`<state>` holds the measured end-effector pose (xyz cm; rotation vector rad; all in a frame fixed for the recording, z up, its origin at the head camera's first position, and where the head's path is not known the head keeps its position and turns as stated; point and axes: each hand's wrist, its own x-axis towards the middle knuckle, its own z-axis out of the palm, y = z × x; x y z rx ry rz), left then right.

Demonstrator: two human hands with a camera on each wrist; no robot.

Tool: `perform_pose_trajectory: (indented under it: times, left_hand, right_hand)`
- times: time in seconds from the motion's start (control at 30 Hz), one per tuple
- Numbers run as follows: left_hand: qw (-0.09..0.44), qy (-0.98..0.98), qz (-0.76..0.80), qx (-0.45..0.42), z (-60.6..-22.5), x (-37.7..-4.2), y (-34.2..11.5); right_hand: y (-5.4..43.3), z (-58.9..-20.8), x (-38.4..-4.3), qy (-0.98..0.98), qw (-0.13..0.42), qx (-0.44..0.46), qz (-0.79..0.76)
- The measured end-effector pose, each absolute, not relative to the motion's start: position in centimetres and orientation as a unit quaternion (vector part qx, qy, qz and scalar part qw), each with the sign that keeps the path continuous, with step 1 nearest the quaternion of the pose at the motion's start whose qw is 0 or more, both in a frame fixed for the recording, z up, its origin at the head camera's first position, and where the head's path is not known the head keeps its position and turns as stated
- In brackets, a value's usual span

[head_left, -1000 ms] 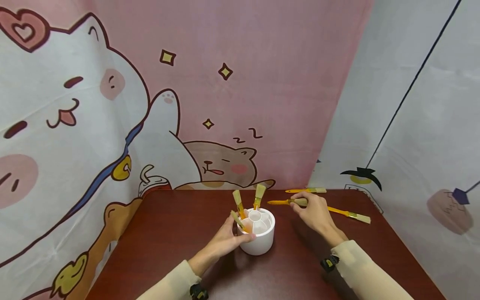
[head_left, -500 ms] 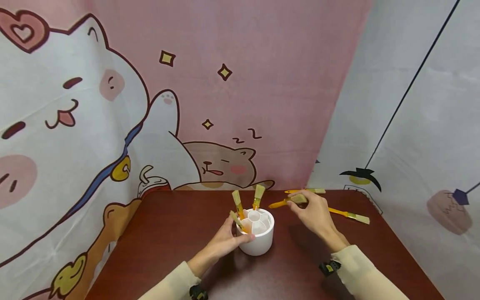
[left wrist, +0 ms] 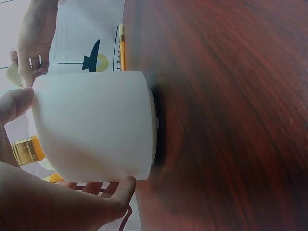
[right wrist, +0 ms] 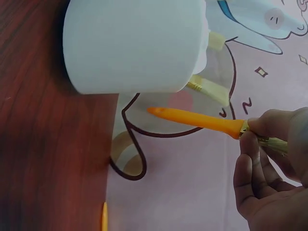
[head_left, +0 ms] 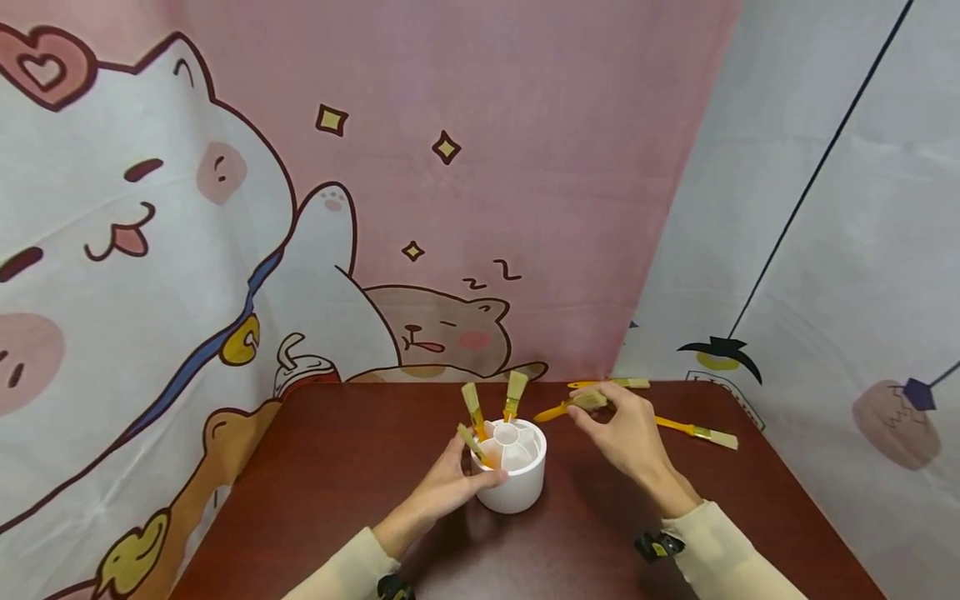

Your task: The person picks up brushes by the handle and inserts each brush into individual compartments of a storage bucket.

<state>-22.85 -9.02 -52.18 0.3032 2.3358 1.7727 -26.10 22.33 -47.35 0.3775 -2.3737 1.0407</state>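
My left hand [head_left: 442,487] grips a white round brush holder [head_left: 517,490], thumb at its near rim and fingers round its left side. The holder stands on the table, its top divided into compartments round a central ring. Three flat paintbrushes [head_left: 514,396] with orange handles stand in it, bristles up, on the left and far side. To the right of the holder, my right hand [head_left: 632,437] pinches another paintbrush [right wrist: 195,119] near its metal band. The handle of this brush slants down to the left, its end beside the holder's far right rim and apart from it.
One loose paintbrush [head_left: 630,384] lies at the table's back edge, behind my right hand. Another loose paintbrush [head_left: 708,432] lies to the right of that hand. The dark red table [head_left: 345,467] ends at a cartoon-printed cloth [head_left: 570,208].
The paintbrush in my right hand has tilted from nearly level to handle end down, and come slightly nearer the holder. My left hand keeps its hold on the holder.
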Motion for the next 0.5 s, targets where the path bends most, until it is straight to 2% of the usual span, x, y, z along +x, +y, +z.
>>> perform_pose_trajectory:
  times: [0.5]
  left_hand:
    - [0.099, 0.785, 0.602, 0.107, -52.3, -22.8, -9.0]
  right_hand:
    - [21.5, -45.3, -24.5, -0.853, 0.305, 0.177, 0.385]
